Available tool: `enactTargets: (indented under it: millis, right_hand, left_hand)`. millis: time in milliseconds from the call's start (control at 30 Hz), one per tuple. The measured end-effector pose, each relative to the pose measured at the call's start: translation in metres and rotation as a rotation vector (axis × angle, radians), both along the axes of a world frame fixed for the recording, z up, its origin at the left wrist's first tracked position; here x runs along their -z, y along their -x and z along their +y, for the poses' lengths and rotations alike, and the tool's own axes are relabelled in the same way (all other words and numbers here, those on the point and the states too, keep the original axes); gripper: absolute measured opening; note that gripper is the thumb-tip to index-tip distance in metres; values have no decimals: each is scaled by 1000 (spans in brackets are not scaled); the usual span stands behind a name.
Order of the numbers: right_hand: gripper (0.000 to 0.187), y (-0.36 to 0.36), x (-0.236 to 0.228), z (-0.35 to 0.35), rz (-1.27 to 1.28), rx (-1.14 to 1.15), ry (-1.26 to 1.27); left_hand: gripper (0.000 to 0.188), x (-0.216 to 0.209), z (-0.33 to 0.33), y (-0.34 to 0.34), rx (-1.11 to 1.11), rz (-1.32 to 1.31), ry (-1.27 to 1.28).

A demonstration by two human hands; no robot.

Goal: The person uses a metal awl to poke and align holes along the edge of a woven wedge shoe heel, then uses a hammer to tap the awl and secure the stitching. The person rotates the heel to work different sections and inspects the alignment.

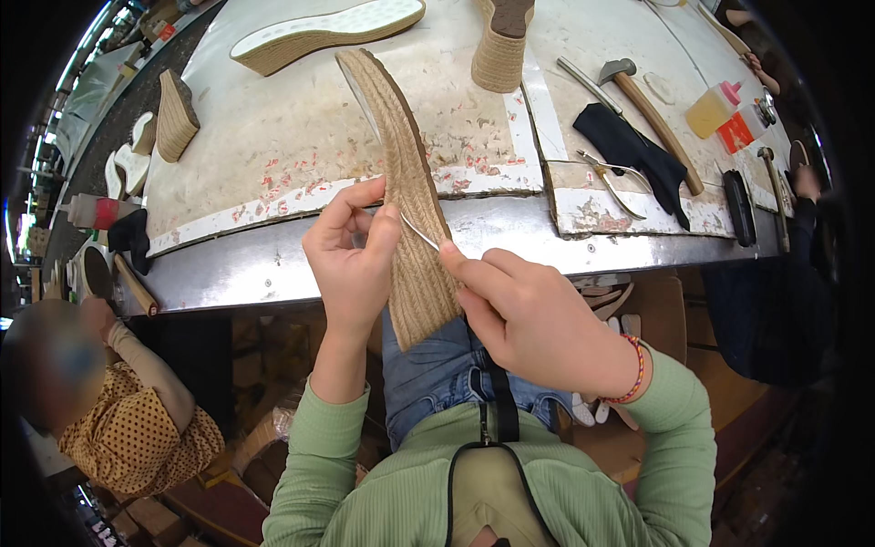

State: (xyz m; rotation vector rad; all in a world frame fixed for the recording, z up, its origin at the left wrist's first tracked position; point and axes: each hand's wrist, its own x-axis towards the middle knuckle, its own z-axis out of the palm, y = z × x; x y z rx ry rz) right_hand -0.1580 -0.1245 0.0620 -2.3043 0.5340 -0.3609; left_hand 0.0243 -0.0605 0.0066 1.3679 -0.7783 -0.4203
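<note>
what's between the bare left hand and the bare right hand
A tan, rope-textured wedge sole, with a thin silvery piece against it, in the head view.

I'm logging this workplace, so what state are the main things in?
Wedge sole, held, tilted
Left hand, pinching the sole
Right hand, fingers bent, touching the sole
Thin strip, against the sole
Pliers, handles spread
Big hammer, lying flat
Black cloth, rumpled
Yellow bottle, capped
Jacket, partly unzipped

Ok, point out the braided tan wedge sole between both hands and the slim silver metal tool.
Braided tan wedge sole (416, 188): head view, its woven side.
Slim silver metal tool (419, 233): head view, its exposed shaft.
</note>
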Motion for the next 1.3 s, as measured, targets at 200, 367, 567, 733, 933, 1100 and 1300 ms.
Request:
enactTargets:
  millis: [200, 367, 567, 733, 933, 1100, 1300]
  right_hand:
    - [37, 5, 12, -8, -248, 59, -211]
    - [33, -2, 15, -9, -282, 51, -241]
    - [34, -4, 10, -11, -236, 28, -250]
    - [35, -5, 4, -12, -165, 26, -295]
    - [34, -4, 7, -8, -62, 17, -18]
    - [35, 8, 7, -12, -225, 4, -207]
    - [35, -1, 21, -14, -310, 52, -203]
  left_hand:
    - [28, -2, 1, 1, 26, 14, 1]
    - [29, 1, -1, -2, 3, -16, -26]
    - [29, -6, -2, 1, -1, -11, -48]
    - [30, -9, -1, -1, 21, -8, -95]
    - [31, -8, -2, -4, 39, -67, -81]
    - [34, -8, -2, -4, 81, -10, -60]
    - [33, 2, -7, -7, 47, -59, -60]
